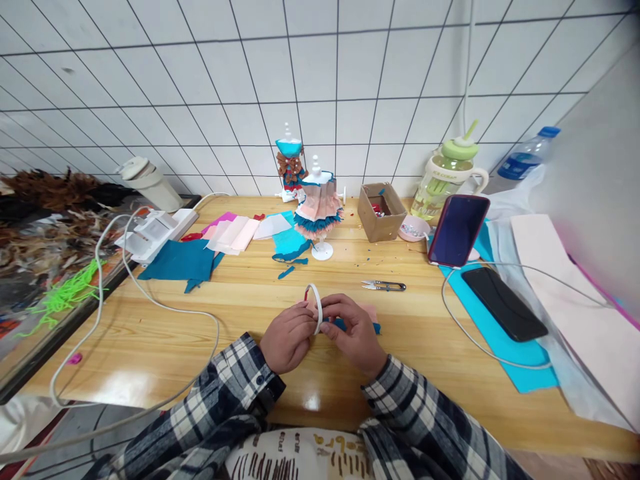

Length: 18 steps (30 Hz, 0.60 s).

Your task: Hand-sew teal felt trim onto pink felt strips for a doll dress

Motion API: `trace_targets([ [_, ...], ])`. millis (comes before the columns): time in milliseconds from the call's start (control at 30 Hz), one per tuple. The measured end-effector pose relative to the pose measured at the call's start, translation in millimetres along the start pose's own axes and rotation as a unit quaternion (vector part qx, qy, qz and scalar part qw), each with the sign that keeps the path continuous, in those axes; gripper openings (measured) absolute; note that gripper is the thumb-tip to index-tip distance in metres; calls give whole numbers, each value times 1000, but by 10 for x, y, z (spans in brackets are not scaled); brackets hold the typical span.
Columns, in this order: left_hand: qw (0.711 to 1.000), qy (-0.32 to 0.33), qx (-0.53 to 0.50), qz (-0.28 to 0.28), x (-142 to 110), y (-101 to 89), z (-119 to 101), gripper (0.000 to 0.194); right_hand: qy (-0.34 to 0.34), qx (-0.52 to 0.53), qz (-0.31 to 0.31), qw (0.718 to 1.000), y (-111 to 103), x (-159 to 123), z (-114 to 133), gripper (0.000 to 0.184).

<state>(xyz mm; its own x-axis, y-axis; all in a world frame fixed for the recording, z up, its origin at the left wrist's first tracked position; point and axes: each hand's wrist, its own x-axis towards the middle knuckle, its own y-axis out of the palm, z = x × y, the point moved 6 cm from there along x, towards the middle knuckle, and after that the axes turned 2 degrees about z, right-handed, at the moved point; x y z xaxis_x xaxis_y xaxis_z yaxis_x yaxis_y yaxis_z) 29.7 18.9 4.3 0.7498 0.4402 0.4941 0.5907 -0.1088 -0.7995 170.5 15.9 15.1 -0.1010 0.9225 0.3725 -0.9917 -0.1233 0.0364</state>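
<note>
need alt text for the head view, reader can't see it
The left hand and right hand hold a white ring upright at a wooden table. Behind them, a white dress form wears a ruffled pink-and-teal garment; thread snips, a cardboard box and a propped phone sit to the right.

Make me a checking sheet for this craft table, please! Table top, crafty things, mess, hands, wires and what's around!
Surface: light wooden table, with small scraps scattered near the back.
Job's things: white loop, held upright; ruffled miniature dress on a white stand; thread snips lying loose.
Clutter: teal fabric, cardboard box, propped-up phone, flat-lying phone.
Hands: left hand and right hand both hold the white loop.
Cables: left white cable curls across the table; right white cable crosses blue sheet.
Surroundings: white tiled wall behind.
Other people: nothing seen.
</note>
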Motion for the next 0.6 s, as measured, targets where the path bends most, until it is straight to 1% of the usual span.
trace_targets([
  [133,998,-22,-65,10,61,-40,-8,25,47,30,-31,998,-36,0,-102,11],
  [233,994,-33,-100,16,109,-62,-10,20,70,42,-38,996,-41,-1,-156,13],
  [433,994,-50,-96,13,126,-61,3,18,73,38,-36,996,-22,-6,-180,14],
  [600,995,-56,-80,5,115,-54,7,16,66,31,-22,997,-9,-15,-183,12],
])
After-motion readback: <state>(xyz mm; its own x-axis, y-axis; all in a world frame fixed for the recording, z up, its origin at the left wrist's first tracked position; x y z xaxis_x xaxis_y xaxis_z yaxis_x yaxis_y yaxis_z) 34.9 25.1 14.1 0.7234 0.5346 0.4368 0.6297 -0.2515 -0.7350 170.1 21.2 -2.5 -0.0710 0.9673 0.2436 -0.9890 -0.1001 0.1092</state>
